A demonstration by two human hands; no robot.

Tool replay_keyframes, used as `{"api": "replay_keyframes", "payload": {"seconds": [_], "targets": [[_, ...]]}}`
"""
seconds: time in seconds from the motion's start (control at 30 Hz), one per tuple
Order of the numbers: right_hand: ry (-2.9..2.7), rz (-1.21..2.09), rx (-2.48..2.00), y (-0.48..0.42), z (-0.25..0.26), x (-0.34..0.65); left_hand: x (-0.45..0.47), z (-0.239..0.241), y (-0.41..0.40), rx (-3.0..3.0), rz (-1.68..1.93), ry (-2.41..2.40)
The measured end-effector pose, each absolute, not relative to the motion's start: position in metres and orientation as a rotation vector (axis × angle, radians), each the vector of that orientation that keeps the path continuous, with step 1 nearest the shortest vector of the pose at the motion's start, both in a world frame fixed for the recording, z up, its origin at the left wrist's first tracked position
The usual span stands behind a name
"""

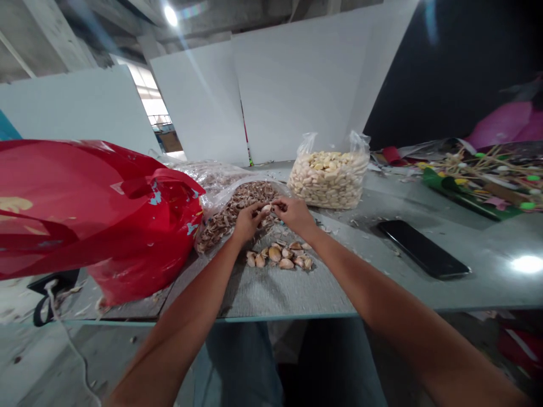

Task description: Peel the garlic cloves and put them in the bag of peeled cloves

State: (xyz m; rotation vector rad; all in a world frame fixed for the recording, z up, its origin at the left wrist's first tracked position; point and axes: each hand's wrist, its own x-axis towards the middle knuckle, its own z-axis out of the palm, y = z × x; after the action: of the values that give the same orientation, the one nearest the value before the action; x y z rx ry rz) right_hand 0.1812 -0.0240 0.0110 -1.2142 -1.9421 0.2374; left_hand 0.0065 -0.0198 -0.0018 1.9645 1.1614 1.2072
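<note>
The fingers of the left hand (245, 224) and the right hand (296, 215) are nearly closed, seen from the head camera, both pinching at one garlic clove (267, 208) held between them in front of a clear bag of brown husks (237, 210). How firmly they press is too small to tell. If either pinch slackens, the clove could slip out and drop among the husks, where its similar colour would make it hard to spot. The loose cloves (280, 255) lie in a cluster between the forearms, so a careless sweep of a wrist might scatter some toward the near edge. The bulging red bag (139, 226) stands close beside the left forearm; a bump there could make it sag onto the work area. The grey surface (288, 297) is strewn with scraps; a bag of pale cloves (328, 183) stands upright beyond the right hand, and a black phone (424, 249) lies farther right, near a heap of sticks (470, 175). White panels (305, 90) back the room, a dark panel (458, 73) stands at right, and a lamp (171, 16) glares overhead.
</note>
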Motion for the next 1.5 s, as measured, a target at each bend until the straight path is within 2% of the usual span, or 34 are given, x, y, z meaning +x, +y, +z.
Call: {"api": "replay_keyframes", "payload": {"seconds": [0.43, 1.0, 1.27, 1.5], "targets": [[-1.709, 0.636, -1.115, -0.023, 0.001, 0.172, 0.0, -0.001, -0.02, 2.217, 1.132, 1.102], [-1.813, 0.346, -1.305, -0.029, 0.013, 0.182, 0.011, -0.007, -0.013, 1.432, 1.465, 0.919], [-1.872, 0.275, -1.321, -0.035, 0.015, 0.177, 0.01, -0.006, -0.013, 1.656, 1.367, 0.99], [-1.772, 0.458, -1.009, -0.022, 0.005, 0.175, 0.008, -0.007, -0.013, 1.762, 1.375, 1.013]]}}
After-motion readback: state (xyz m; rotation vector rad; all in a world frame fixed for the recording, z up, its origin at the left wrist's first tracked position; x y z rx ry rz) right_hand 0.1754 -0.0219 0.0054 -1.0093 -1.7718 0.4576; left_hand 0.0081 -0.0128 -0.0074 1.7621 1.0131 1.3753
